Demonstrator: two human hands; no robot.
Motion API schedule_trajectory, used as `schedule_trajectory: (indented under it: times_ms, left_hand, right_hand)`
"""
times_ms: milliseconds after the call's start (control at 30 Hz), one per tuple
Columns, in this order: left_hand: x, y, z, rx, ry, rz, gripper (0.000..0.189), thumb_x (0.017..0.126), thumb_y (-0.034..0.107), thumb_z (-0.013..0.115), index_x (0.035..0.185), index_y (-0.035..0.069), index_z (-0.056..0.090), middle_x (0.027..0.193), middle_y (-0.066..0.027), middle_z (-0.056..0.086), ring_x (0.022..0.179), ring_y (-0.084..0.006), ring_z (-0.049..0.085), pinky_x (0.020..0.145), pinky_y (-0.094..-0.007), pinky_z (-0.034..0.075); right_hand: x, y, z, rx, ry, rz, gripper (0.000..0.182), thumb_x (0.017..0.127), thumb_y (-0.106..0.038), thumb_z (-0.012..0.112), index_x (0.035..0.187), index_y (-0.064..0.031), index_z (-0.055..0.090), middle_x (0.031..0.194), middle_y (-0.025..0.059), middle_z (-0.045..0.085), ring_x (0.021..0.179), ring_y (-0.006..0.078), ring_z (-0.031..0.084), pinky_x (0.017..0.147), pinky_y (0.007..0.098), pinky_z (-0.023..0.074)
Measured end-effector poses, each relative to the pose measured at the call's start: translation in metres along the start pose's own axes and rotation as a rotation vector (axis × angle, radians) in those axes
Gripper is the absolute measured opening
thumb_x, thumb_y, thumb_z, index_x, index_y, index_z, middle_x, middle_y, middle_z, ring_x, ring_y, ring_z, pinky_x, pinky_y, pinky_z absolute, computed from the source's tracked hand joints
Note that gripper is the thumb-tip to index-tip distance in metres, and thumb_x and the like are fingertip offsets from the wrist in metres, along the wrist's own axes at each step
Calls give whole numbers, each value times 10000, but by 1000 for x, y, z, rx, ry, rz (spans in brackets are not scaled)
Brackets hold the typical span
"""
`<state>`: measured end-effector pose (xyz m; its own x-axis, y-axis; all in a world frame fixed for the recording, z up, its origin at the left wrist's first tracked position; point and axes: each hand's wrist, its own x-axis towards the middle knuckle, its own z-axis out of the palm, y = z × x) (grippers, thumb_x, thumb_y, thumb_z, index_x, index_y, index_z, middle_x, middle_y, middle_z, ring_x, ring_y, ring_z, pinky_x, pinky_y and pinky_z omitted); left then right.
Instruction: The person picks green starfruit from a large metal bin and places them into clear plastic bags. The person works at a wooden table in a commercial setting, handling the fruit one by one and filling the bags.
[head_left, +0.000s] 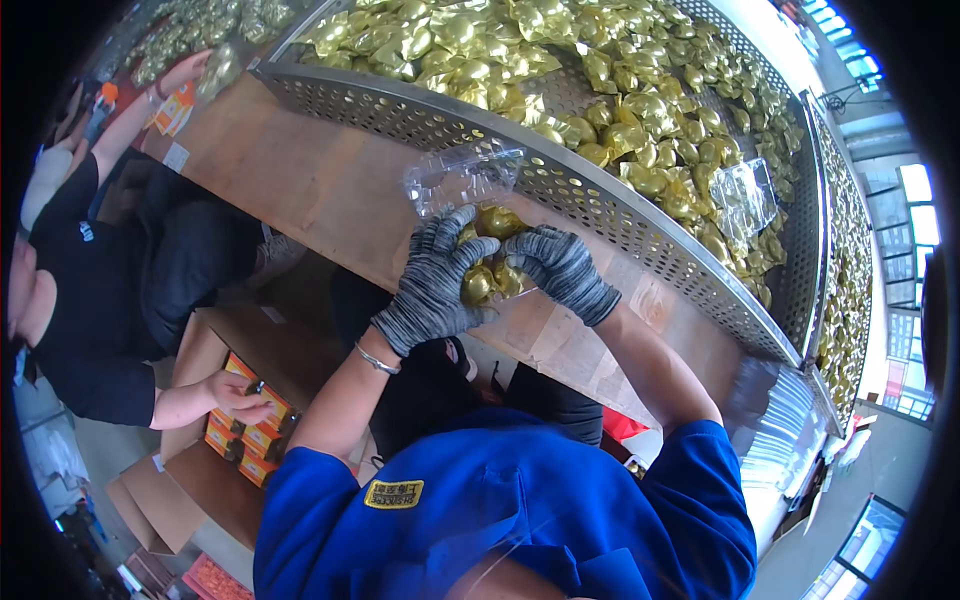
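Several gold-wrapped rounded pieces sit together in front of me, at the edge of the wooden bench, over what looks like clear plastic. My left hand, in a grey knitted glove, curls around their left side with its thumb across them. From the right, my right hand, gloved alike, pinches at the upper right piece. Just beyond my fingers stands an empty clear plastic tray, against the perforated metal wall. What exactly lies under the pieces is partly hidden by my hands.
A perforated metal bin full of gold-wrapped pieces borders the bench; a clear tray lies in it. Stacked clear trays stand at right. At left, a co-worker reaches over a cardboard box holding orange cartons.
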<state>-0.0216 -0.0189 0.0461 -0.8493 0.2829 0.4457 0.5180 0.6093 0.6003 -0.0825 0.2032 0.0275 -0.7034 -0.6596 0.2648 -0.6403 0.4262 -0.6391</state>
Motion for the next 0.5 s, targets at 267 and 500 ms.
schedule_trajectory:
  times_ms: [267, 500]
  left_hand:
    - [6, 4, 21, 85, 173, -15, 570, 528, 332, 871, 958, 92, 583, 1219, -163, 510, 1143, -388, 460, 972, -517, 366]
    - [5, 0, 22, 18, 152, -7, 685, 564, 344, 856, 1133, 114, 550, 1328, -203, 435, 1187, -407, 433, 990, -508, 360]
  right_hand:
    - [-5, -24, 22, 94, 466, 91, 294, 699, -120, 817, 818, -58, 555, 791, 60, 575, 749, 222, 598, 702, 308, 516]
    - [-10, -18, 39, 197, 475, 286, 234, 743, -103, 734, 948, -74, 624, 873, 132, 622, 794, 350, 598, 682, 406, 506]
